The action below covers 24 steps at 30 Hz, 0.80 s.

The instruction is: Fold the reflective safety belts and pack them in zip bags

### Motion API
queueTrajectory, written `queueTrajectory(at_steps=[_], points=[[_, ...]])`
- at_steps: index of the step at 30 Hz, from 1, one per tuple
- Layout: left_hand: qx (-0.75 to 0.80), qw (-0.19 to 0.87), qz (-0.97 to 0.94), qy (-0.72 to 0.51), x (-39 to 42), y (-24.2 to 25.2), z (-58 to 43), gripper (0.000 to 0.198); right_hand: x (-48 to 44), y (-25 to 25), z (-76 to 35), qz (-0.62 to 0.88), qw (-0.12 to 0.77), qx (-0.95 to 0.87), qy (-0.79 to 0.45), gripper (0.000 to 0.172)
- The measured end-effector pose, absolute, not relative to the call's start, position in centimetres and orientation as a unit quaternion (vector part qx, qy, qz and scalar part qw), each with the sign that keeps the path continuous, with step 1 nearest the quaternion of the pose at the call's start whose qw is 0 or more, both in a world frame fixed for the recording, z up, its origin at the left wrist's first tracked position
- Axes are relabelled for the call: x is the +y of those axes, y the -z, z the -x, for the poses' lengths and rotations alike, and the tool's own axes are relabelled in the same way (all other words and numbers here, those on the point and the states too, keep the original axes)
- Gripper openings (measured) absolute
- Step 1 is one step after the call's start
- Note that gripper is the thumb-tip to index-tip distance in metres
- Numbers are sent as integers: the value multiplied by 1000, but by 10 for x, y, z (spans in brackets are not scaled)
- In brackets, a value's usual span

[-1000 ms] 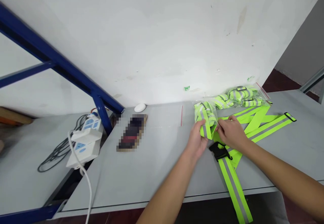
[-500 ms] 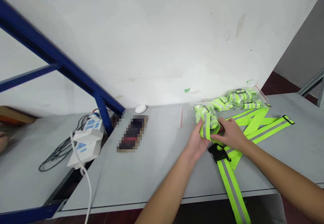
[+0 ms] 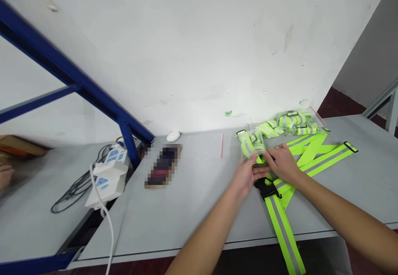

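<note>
A clear plastic bag with a folded yellow-green reflective strap inside is between my two hands. My left hand closes on its near left edge, thumb on top and fingers below. My right hand pinches the bag's near right edge with thumb and fingers. Just under my hands lies a loose reflective strap with a black buckle. One end of it hangs over the table's front edge. Behind the bag rests a filled bag of folded straps.
On the grey table lie a flat clear bag with a red seal line, a white oval object and a blurred-out dark item. Power strips with cables and a blue metal frame stand left. Another person's hand shows far left.
The folded strap has gone deeper into the plastic bag, whose film now covers it. My hands have come together at the bag's near edge. The view has shifted slightly.
</note>
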<state>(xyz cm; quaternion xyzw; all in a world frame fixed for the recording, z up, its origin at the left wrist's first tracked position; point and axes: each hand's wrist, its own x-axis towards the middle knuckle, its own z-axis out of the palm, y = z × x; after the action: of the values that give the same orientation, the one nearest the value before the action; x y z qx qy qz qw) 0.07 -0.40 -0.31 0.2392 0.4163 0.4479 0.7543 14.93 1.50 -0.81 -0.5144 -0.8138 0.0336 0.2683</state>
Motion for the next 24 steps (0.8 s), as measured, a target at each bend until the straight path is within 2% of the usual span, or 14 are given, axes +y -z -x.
queueTrajectory(at_steps=[5, 10, 12, 16, 21, 24], points=[[511, 658, -267, -484, -4, 4, -8, 52, 4, -4, -141, 466, 218, -853, 89, 46], [540, 655, -311, -427, -1, 4, 0, 47, -1, -10, -142, 459, 210, -856, 114, 44], [565, 605, -389, -405, 0, 1, 7, 45, 1, -10, -146, 470, 229, -845, 112, 43], [573, 481, -531, -398, -5, -5, 18, 50, 9, -3, -153, 502, 291, -814, 27, 48], [580, 456, -535, -412, -11, -8, 17, 26, 16, 1, -159, 475, 383, -784, -112, 45], [567, 443, -561, -409, -13, -6, 14, 23, 18, -1, -160, 456, 354, -801, -161, 35]])
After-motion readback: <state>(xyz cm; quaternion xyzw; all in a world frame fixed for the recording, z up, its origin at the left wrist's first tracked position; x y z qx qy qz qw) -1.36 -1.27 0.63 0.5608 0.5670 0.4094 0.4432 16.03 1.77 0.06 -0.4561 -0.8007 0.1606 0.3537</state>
